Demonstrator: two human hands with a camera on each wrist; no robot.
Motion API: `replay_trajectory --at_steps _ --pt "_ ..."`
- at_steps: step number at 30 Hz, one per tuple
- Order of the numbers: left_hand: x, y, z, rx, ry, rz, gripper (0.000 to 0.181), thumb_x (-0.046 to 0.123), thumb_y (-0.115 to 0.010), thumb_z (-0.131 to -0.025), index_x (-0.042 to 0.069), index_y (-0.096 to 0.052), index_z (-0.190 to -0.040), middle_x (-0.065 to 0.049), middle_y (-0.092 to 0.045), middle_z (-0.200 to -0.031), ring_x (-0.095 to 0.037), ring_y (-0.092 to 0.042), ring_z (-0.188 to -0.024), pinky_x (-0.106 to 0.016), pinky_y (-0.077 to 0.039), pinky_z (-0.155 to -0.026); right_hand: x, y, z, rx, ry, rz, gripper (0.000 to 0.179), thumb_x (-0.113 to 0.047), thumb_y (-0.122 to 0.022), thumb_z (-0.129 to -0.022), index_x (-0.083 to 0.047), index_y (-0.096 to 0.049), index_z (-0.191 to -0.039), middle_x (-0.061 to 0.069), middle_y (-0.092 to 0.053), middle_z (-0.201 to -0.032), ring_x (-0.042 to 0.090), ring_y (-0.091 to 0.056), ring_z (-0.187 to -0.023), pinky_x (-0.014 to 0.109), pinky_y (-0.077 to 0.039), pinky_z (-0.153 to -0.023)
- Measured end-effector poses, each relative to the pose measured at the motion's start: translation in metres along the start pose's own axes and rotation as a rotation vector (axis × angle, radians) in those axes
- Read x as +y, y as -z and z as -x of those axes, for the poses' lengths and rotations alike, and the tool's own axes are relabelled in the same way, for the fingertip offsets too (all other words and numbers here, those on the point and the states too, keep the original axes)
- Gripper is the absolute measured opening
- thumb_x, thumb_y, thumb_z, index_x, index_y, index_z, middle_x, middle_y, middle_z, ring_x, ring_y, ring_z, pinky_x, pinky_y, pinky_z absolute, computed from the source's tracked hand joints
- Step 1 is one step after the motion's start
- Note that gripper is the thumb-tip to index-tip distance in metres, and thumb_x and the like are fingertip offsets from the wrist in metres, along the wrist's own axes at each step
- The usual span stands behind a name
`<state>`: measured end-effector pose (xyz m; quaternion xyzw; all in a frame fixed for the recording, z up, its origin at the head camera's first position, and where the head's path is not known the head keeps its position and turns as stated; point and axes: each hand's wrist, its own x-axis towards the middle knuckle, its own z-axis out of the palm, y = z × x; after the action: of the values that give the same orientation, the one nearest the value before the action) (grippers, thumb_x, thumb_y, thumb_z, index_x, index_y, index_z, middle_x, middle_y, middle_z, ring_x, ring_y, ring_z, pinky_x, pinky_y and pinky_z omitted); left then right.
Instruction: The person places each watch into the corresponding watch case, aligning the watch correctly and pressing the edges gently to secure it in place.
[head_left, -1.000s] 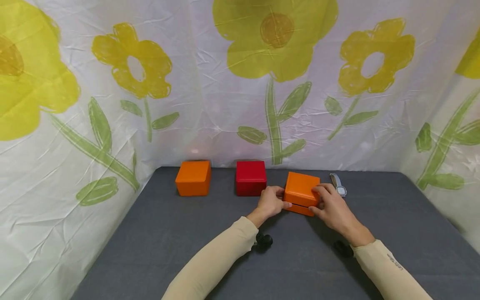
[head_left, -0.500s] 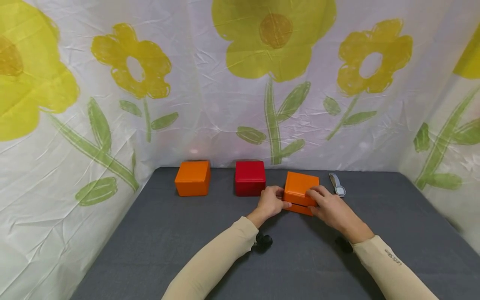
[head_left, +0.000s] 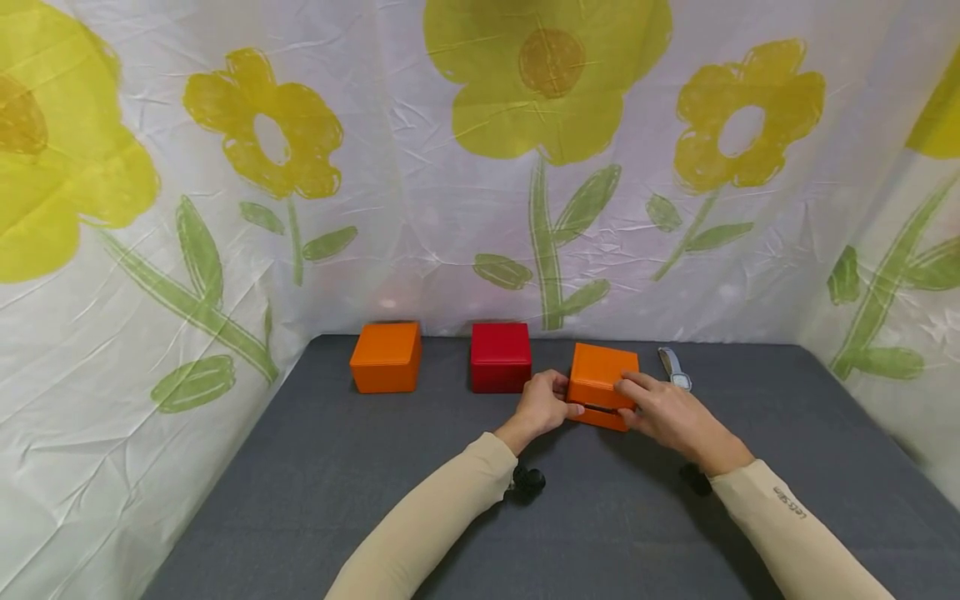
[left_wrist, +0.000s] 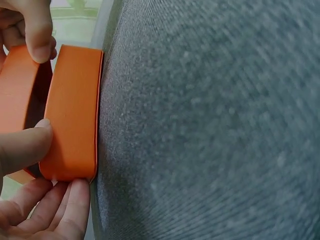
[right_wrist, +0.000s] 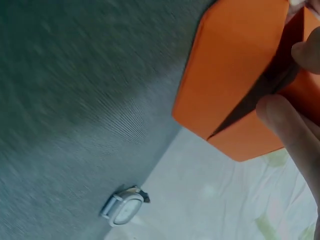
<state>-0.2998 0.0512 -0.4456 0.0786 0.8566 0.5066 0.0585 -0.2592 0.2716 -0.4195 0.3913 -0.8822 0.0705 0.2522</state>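
Note:
An orange hinged box [head_left: 602,364] sits on the dark grey table, its lid raised a little at the front. My left hand [head_left: 542,402] grips the box's base [left_wrist: 75,110] at the left side, thumb across the front and fingers along the side. At the right front corner, my right hand [head_left: 671,415] pinches the lid [right_wrist: 255,135], thumb tip at the lid's front edge and a finger on top. A dark gap shows between lid and base in both wrist views; the contents are hidden. A wristwatch [head_left: 676,367] lies just right of the box.
Left of my hands stand a red box [head_left: 501,358] and another orange box [head_left: 386,358], both closed, near the table's back edge. Behind the grey table [head_left: 360,483] hangs a white cloth [head_left: 405,192] printed with yellow flowers.
My right hand has shifted left from the box's right side toward the lid's front edge. The gap under the lid has widened slightly. My left hand has stayed in place.

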Motion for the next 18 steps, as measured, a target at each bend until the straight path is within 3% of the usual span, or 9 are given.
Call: replay_trajectory --at_steps 9,18 --pt "0.002 0.001 0.0 0.014 -0.008 -0.01 0.042 0.013 -0.084 -0.073 0.004 -0.062 -0.108 -0.004 -0.067 -0.097 -0.015 -0.063 -0.085 -0.03 -0.054 -0.076 0.006 0.009 -0.009 -0.068 -0.076 -0.101 0.038 -0.012 -0.08 -0.077 -0.016 -0.058 -0.107 -0.002 -0.059 -0.093 0.002 -0.047 -0.058 0.021 -0.046 -0.054" --pt "0.001 0.001 0.0 0.003 -0.04 0.009 0.041 0.011 -0.084 -0.072 0.007 -0.062 -0.106 -0.002 -0.065 -0.093 -0.014 -0.06 -0.081 -0.028 -0.053 -0.073 0.013 0.025 -0.021 -0.189 -0.206 -0.215 0.037 -0.012 -0.078 -0.079 -0.016 -0.058 -0.109 -0.001 -0.062 -0.09 0.005 -0.05 -0.062 0.024 -0.047 -0.055"
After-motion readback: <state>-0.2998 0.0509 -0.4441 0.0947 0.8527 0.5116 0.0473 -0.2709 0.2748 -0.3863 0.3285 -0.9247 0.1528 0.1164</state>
